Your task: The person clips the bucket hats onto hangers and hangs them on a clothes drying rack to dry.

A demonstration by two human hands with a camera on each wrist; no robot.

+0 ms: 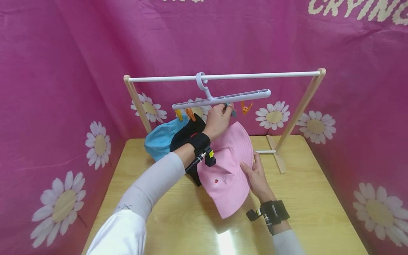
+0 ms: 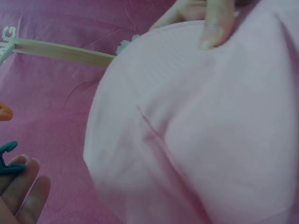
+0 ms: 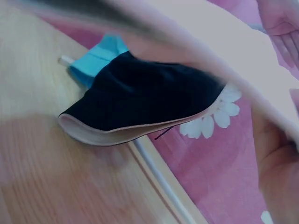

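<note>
Just under the lilac hanger (image 1: 242,97), my left hand (image 1: 218,122) pinches a teal clothes clip (image 1: 233,112). In the left wrist view the clip (image 2: 8,168) shows at the fingertips. Lower right, my right hand (image 1: 259,179) grips the brim of a pink bucket hat (image 1: 227,152), thumb on the near face, with the other fingers partly hidden behind it. The pink hat's top edge lies close below the left hand and the clip. A black bucket hat (image 3: 154,95), partly covered by the pink one in the head view, hangs beside a light blue hat (image 1: 160,138).
The hanger hooks over the white rail (image 1: 261,75) of a wooden-legged rack (image 1: 301,106) on the table (image 1: 306,198). A yellow clip (image 1: 179,115) and an orange clip (image 1: 190,114) are at the hats' tops. Another orange clip (image 1: 245,108) hangs at right. Pink flowered cloth (image 1: 360,106) surrounds the table.
</note>
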